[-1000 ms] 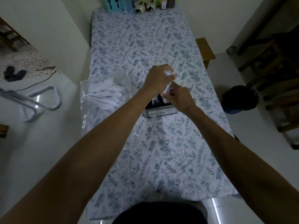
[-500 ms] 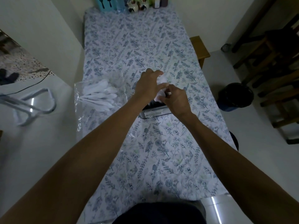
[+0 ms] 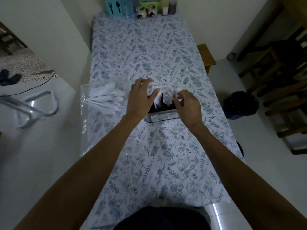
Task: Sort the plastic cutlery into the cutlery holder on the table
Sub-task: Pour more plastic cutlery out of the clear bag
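A dark cutlery holder (image 3: 162, 116) with a pale labelled front stands mid-table on the floral cloth. White plastic cutlery (image 3: 167, 96) stands upright in it, spoon heads up. My left hand (image 3: 141, 98) rests over the holder's left end with its fingers spread and nothing clearly gripped. My right hand (image 3: 188, 107) is at the holder's right end, fingertips pinched on a white plastic piece (image 3: 178, 95) at the rim. A clear plastic bag (image 3: 93, 130) lies left of the holder with several loose white forks and spoons (image 3: 106, 98) on it.
At the table's far end stand a blue cutlery box (image 3: 114, 6), small ceramic figures (image 3: 146, 12) and bottles (image 3: 171, 7). A black bin (image 3: 239, 105) and dark wooden chairs (image 3: 282, 67) are on the right, a metal frame (image 3: 33, 108) on the floor left.
My hands, close together over the holder before, have drawn apart. The left hand has opened its fingers, and the bunch it held now stands in the holder.
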